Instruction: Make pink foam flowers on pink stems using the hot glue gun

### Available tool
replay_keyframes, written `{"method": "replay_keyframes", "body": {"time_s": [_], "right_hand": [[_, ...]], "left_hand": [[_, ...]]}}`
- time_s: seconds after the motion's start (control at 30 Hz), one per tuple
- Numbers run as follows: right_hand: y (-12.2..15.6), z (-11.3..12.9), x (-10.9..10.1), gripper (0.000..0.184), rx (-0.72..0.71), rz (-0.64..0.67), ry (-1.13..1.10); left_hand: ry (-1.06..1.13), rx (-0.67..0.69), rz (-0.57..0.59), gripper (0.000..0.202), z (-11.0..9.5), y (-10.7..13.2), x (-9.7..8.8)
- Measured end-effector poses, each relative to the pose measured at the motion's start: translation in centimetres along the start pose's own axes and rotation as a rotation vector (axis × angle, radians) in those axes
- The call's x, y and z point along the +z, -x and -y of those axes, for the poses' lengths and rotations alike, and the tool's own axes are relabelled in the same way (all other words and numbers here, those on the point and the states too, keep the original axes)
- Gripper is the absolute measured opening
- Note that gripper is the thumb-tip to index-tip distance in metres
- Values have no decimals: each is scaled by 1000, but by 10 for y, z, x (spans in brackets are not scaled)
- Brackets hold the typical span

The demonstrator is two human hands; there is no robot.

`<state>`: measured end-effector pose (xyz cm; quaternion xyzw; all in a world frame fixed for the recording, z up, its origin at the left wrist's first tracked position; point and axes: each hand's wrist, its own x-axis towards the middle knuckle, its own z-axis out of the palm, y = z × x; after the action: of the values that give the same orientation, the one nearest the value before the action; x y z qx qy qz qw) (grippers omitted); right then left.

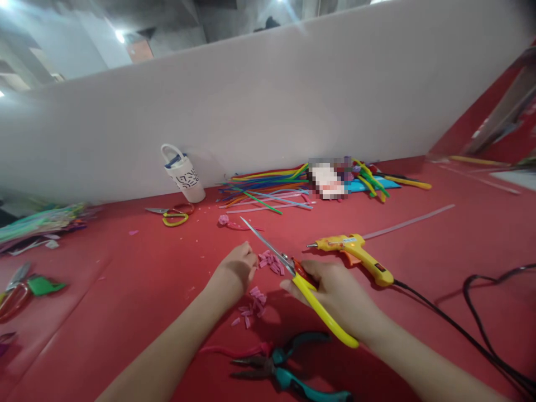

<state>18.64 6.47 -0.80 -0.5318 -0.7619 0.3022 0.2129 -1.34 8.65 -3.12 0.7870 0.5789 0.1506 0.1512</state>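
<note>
Holding scissors (288, 262) in right hand (337, 290); having left hand (239, 268) just beside pink pieces (271, 262) on red counter (159, 285), with grip unclear.

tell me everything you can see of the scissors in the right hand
These scissors have silvery, metal-looking blades, apparently closed, joined at a pivot. One handle is yellow, plastic-looking; the other shows red, partly covered by the right hand, which grips them. They slant forward and left over the red table, beside pink pieces. Whether the tip touches the table is unclear.
</note>
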Motion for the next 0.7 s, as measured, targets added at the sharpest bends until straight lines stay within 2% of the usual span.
{"method": "replay_keyframes", "body": {"time_s": [0.2,0.33,0.47,0.6,0.7], "right_hand": [[0,0,0,43,3,63,-4],[2,4,1,43,-23,142,108],[6,9,2,36,-31,229,204],[8,10,5,33,-15,273,260],[8,13,7,32,-15,298,264]], "left_hand": [[554,-287,-98,10,-2,27,-10],[931,-407,-146,16,-7,45,-20],[1418,-553,-178,8,-10,55,-28],[1586,-544,-193,7,-11,60,-33],[1589,-518,-203,7,-10,61,-34]]}}
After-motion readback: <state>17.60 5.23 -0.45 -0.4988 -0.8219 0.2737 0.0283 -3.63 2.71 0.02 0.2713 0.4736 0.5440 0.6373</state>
